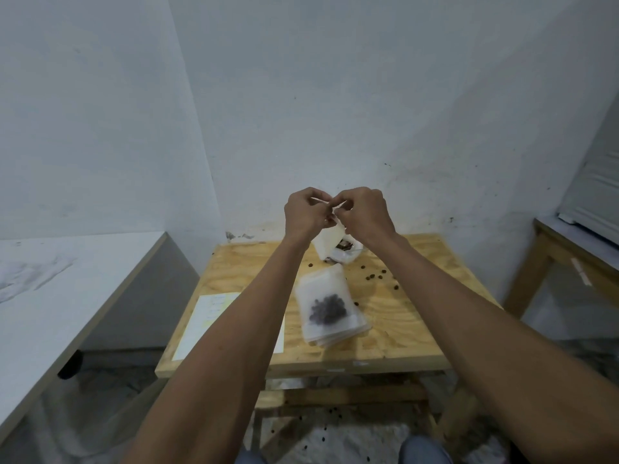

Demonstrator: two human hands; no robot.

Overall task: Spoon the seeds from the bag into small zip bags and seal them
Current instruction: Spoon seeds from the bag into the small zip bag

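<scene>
My left hand [306, 212] and my right hand [363, 212] are raised together above the far side of the wooden table [402, 333]. Both pinch the top edge of a small clear zip bag [330, 239] that hangs between them. Behind and below it sits the open seed bag [345, 251] with dark seeds showing. Nearer me lies a stack of small zip bags [330, 306]; the top one holds a dark clump of seeds. No spoon shows.
Loose seeds [373, 276] are scattered on the table's right part and on the floor below. A sheet of paper [207, 319] lies on the table's left. A white bench [67, 296] stands at the left, another wooden table [569, 249] at the right.
</scene>
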